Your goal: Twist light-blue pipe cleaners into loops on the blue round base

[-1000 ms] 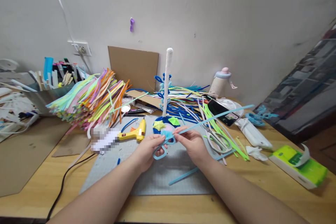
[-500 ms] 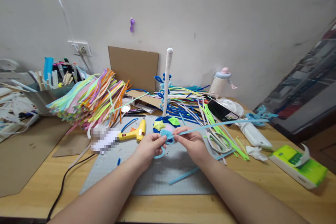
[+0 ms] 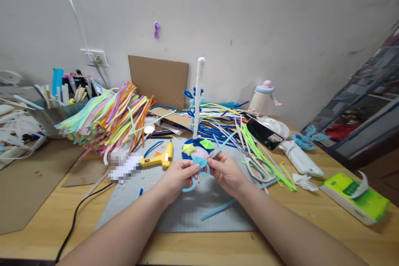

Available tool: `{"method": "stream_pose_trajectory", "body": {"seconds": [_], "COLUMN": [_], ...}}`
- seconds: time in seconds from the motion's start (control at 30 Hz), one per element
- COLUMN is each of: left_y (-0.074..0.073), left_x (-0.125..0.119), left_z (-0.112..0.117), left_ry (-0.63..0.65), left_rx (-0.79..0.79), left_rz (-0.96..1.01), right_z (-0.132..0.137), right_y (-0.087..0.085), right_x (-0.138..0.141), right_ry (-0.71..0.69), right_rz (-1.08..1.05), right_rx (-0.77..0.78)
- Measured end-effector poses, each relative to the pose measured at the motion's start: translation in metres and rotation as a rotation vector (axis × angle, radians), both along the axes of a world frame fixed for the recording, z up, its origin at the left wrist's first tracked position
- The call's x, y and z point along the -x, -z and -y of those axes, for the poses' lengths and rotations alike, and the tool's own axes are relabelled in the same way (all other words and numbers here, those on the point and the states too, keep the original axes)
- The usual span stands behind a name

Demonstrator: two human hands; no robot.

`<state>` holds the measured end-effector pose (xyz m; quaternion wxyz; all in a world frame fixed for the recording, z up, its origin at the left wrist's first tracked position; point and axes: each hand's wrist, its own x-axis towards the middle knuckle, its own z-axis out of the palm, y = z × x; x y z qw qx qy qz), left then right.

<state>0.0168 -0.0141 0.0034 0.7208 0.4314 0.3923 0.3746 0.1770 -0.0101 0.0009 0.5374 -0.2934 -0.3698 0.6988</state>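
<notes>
Between my hands is a light blue pipe cleaner (image 3: pixel 199 162), bent into loops with a curled tail below. My left hand (image 3: pixel 179 176) is closed, pinching the looped part between thumb and fingers. My right hand (image 3: pixel 229 172) is also closed, its fingertips pinching the same pipe cleaner by a small loop, with a straight end rising to the upper right. Just behind stands a round dark blue base (image 3: pixel 186 152) bearing a yellow star (image 3: pixel 188 149), a green star (image 3: pixel 206 144) and a pink piece. A white wrapped post (image 3: pixel 199 95) rises by it, with blue loops around it.
A yellow glue gun (image 3: pixel 158 158) lies left on the grey mat (image 3: pixel 174 216). Scissors (image 3: pixel 260 168), a phone (image 3: pixel 263 133) and green pipe cleaners lie right. A big multicoloured pipe cleaner bundle (image 3: pixel 109 120) is at the left; a tissue pack (image 3: pixel 355 197) is far right.
The long free end that stretched far to the right now points up and right and looks shorter. My right hand has turned slightly; my left hand keeps its pinch.
</notes>
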Motion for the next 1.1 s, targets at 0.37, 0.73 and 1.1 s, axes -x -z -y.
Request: {"method": "stream_pose_trajectory", "body": {"seconds": [0.37,0.73,1.1], "left_y": [-0.005,-0.003,-0.005], "left_x": [0.01,0.01,0.014], "left_z": [0.003,0.0,-0.001], "left_ry": [0.314,0.512,0.514], "left_rx": [0.54,0.571,0.652], "left_rz": [0.443,0.401,0.52], "right_z": [0.004,0.004,0.005], "right_y": [0.0,0.0,0.001], "right_x": [-0.003,-0.002,-0.005], "right_ry": [-0.01,0.022,0.079], "right_rz": [0.091,0.141,0.229], "right_rx": [-0.221,-0.199,-0.364]}}
